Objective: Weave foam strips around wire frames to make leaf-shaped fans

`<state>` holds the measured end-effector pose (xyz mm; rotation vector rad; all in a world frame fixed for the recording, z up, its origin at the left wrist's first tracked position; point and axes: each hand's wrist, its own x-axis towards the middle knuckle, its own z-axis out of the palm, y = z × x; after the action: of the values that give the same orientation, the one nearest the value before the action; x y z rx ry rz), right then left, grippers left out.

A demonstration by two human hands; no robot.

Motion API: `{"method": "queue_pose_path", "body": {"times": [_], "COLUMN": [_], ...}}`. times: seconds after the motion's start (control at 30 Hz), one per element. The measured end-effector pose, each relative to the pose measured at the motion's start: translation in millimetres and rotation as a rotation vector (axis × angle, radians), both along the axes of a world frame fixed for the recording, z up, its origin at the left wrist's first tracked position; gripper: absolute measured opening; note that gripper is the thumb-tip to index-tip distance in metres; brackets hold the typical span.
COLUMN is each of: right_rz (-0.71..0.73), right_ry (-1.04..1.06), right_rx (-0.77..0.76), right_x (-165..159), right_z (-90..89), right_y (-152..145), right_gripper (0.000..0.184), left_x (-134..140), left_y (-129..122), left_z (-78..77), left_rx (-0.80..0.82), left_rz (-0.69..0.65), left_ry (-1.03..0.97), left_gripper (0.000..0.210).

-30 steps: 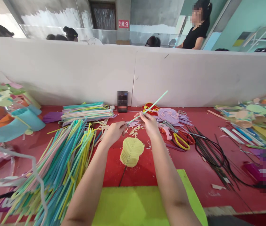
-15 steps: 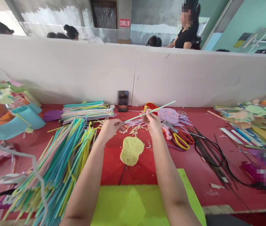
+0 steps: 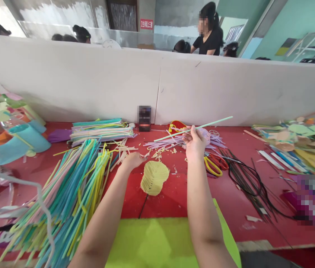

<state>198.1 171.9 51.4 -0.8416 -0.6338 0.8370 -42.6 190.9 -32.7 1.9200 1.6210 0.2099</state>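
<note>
A pale green pipe cleaner (image 3: 216,121) slants above the table, pinched near its middle by my right hand (image 3: 195,143). My left hand (image 3: 133,160) is lower, just above the table beside small pale clippings (image 3: 161,152). Its fingers look closed, and whatever they may hold is too small to make out. Between my forearms lies a yellow leaf shape (image 3: 154,178) of ribbed pipe cleaners, with a dark wire stem (image 3: 143,206) pointing toward me. Behind my right hand is a bundle of lilac pipe cleaners (image 3: 168,143).
Coloured pipe cleaners (image 3: 70,190) pile up at left, with another stack (image 3: 101,132) behind. A phone (image 3: 144,119) leans on the white partition (image 3: 90,82). Scissors (image 3: 213,166), dark wires (image 3: 247,178) and a black cord lie at right. Paper pieces fill both far sides.
My right hand has moved right with the pale green pipe cleaner. My left hand has let go of its end and dropped lower, toward the table.
</note>
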Motion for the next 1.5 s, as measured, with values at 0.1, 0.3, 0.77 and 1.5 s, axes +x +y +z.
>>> {"method": "queue_pose_path", "body": {"times": [0.1, 0.3, 0.77, 1.5], "right_rz": [-0.01, 0.025, 0.248, 0.498], "right_ry": [-0.005, 0.012, -0.246, -0.083], "right_rx": [0.038, 0.054, -0.013, 0.096], "right_x": [9.9, 14.2, -20.3, -23.9], "right_z": [3.6, 3.9, 20.7, 21.3], "right_y": [-3.2, -4.8, -21.6, -21.2], "right_gripper": [0.025, 0.02, 0.029, 0.03], "left_x": [8.0, 13.7, 18.8, 26.7], "left_y": [3.8, -0.1, -22.8, -18.3], "left_z": [-20.1, -21.6, 56.2, 52.7], "left_rx": [-0.079, -0.14, -0.008, -0.188], "left_rz": [-0.014, -0.085, 0.139, 0.196], "left_ry": [-0.108, -0.351, -1.024, -1.514], "left_gripper": [0.026, 0.022, 0.03, 0.028]}}
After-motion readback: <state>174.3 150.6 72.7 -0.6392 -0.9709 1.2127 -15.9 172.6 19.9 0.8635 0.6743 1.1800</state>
